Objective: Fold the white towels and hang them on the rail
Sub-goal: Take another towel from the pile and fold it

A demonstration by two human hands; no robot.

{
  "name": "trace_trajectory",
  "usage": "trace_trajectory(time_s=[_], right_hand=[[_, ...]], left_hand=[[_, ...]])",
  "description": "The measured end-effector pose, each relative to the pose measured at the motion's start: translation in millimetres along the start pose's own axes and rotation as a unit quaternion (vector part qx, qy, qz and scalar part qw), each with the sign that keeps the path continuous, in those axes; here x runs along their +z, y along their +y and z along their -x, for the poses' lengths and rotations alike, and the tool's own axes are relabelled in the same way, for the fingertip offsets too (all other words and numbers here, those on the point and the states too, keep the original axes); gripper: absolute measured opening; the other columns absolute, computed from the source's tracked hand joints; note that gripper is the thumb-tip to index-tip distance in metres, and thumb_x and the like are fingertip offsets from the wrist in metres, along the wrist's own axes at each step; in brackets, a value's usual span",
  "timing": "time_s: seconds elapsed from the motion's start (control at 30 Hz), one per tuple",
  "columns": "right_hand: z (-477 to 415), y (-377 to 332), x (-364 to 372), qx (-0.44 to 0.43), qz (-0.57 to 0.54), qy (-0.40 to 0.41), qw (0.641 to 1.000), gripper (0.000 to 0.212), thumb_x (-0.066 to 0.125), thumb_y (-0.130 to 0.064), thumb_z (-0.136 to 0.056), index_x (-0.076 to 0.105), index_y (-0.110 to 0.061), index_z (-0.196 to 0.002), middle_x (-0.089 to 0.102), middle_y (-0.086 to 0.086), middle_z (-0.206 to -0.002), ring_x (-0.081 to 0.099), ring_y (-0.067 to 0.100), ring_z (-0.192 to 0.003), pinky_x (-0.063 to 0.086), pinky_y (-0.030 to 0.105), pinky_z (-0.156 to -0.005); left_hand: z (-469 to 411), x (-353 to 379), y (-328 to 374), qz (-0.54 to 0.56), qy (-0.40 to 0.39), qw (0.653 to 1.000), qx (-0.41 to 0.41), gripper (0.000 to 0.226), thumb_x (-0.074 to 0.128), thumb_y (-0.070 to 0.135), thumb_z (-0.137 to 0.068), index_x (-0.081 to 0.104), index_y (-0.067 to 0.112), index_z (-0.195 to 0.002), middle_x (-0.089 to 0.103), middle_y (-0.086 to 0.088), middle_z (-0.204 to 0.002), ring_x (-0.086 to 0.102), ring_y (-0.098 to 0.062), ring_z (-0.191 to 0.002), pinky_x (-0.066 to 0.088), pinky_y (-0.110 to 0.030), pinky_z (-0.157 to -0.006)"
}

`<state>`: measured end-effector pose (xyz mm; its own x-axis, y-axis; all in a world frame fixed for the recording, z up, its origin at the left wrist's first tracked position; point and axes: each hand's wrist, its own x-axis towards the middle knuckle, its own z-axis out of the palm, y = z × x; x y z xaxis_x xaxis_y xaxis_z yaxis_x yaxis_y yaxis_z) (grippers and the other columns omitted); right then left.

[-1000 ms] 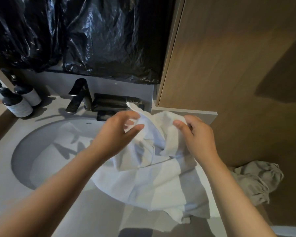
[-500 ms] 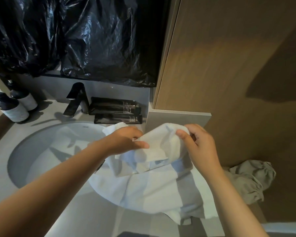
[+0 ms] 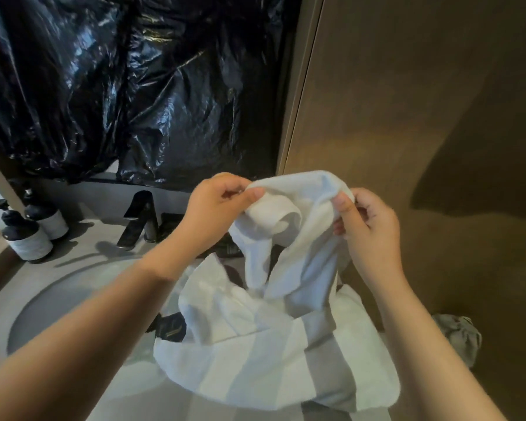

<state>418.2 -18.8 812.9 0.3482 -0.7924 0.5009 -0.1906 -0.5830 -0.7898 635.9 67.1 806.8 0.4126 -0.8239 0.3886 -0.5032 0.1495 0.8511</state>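
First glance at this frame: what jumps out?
At centre, the left hand and the right hand each pinch the top edge of a white towel. Its top is lifted in a bunch, and its lower part lies spread on the counter by the sink basin. Behind, crinkled black plastic sheeting fills the upper left above the faucet. A crumpled grey cloth lies low at the right.
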Motion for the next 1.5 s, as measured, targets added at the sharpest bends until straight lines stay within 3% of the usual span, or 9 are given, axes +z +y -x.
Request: trace_trajectory(time_s=[0.33, 0.53, 0.67, 0.77, 0.87, 1.07, 1.2, 1.3, 1.5], right_hand=[[-60.1, -86.4, -33.2, -0.126, 0.014, 0.078, 0.989, 0.024, 0.054, -0.032, -0.100, 0.067, -0.012, -0.094, 0.064, 0.003, -0.088, 0.059, 0.009, -0.078, 0.043, 0.009, -0.063], [-75.5, -131.0, -47.8, -0.195, 0.023, 0.111, 0.974, 0.029, 0.052, -0.039, -0.099, 0.065, -0.017, -0.086, 0.061, -0.009, -0.077, 0.057, 0.004, -0.072, 0.041, 0.010, -0.061], [-71.3, -141.0, -55.6, -0.175, -0.004, 0.092, 0.980, 0.029, 0.053, -0.042, -0.098, 0.064, -0.026, -0.075, 0.060, -0.016, -0.068, 0.059, 0.005, -0.066, 0.044, 0.009, -0.057], [-64.6, -116.4, -60.2, -0.105, 0.012, 0.023, 0.994, 0.048, 0.056, -0.042, -0.097, 0.059, -0.010, -0.062, 0.055, 0.001, -0.057, 0.052, 0.013, -0.053, 0.043, 0.024, -0.057], [-46.3, -66.4, -55.7, 0.048, 0.079, -0.072, 0.993, 0.059, 0.060, -0.044, -0.093, 0.049, 0.002, -0.058, 0.046, 0.019, -0.058, 0.044, 0.030, -0.054, 0.035, 0.035, -0.062], [34.4, 46.8, -22.5, 0.247, 0.157, -0.160, 0.943, 0.057, 0.066, -0.038, -0.090, 0.033, -0.019, -0.049, 0.030, 0.001, -0.048, 0.034, 0.019, -0.052, 0.024, 0.034, -0.058], [76.5, 90.5, -8.3, 0.309, 0.164, -0.146, 0.925, 0.020, 0.062, -0.035, -0.094, 0.065, -0.017, -0.087, 0.064, 0.002, -0.084, 0.062, 0.023, -0.086, 0.040, 0.030, -0.071], [93.4, 97.6, -5.2, 0.323, 0.135, -0.117, 0.929, 0.049, 0.059, -0.033, -0.097, 0.048, -0.016, -0.141, 0.048, 0.006, -0.139, 0.054, 0.023, -0.120, 0.042, 0.027, -0.092], [109.8, 83.8, 1.6, 0.243, 0.134, -0.078, 0.957, 0.034, 0.059, -0.020, -0.097, 0.058, -0.015, -0.130, 0.054, 0.005, -0.134, 0.057, 0.023, -0.116, 0.048, 0.041, -0.102]], left_hand=[[-35.0, -24.9, 79.9, 0.069, 0.051, 0.994, 0.061, 0.009, 0.065, 0.035, -0.089, 0.071, 0.031, -0.085, 0.068, 0.007, -0.098, 0.061, 0.001, -0.081, 0.045, -0.009, -0.070], [-36.6, -43.9, 127.1, 0.148, 0.037, 0.984, 0.091, 0.021, 0.062, 0.049, -0.080, 0.075, 0.032, -0.079, 0.072, 0.004, -0.083, 0.065, -0.013, -0.081, 0.051, -0.034, -0.077], [-28.2, -43.3, 132.7, 0.157, 0.021, 0.985, 0.064, 0.031, 0.060, 0.047, -0.088, 0.070, 0.030, -0.063, 0.067, 0.008, -0.064, 0.061, -0.005, -0.062, 0.048, -0.017, -0.060], [-20.0, -30.9, 115.6, 0.109, -0.013, 0.994, -0.006, 0.052, 0.056, 0.041, -0.095, 0.053, 0.025, -0.046, 0.050, 0.008, -0.047, 0.046, -0.006, -0.043, 0.039, -0.013, -0.047], [-5.0, -9.9, 74.1, 0.045, -0.073, 0.990, -0.113, 0.049, 0.056, 0.042, -0.094, 0.046, 0.014, -0.056, 0.043, -0.006, -0.047, 0.039, -0.016, -0.042, 0.036, -0.025, -0.051], [63.0, 46.8, -29.0, -0.094, -0.154, 0.957, -0.226, 0.050, 0.062, 0.034, -0.093, 0.052, 0.012, -0.049, 0.051, -0.003, -0.050, 0.048, -0.015, -0.047, 0.039, -0.018, -0.054], [97.2, 66.3, -63.2, -0.074, -0.157, 0.957, -0.232, 0.027, 0.061, 0.030, -0.094, 0.073, 0.006, -0.097, 0.070, -0.006, -0.102, 0.066, -0.019, -0.087, 0.049, -0.021, -0.077], [119.4, 66.3, -76.5, -0.097, -0.154, 0.955, -0.233, 0.034, 0.067, 0.034, -0.089, 0.063, 0.019, -0.119, 0.054, 0.005, -0.122, 0.056, -0.012, -0.107, 0.045, -0.024, -0.092], [145.1, 56.1, -94.1, -0.167, -0.151, 0.965, -0.137, 0.044, 0.077, 0.018, -0.081, 0.062, 0.012, -0.122, 0.057, 0.000, -0.121, 0.056, -0.017, -0.110, 0.042, -0.025, -0.098]])
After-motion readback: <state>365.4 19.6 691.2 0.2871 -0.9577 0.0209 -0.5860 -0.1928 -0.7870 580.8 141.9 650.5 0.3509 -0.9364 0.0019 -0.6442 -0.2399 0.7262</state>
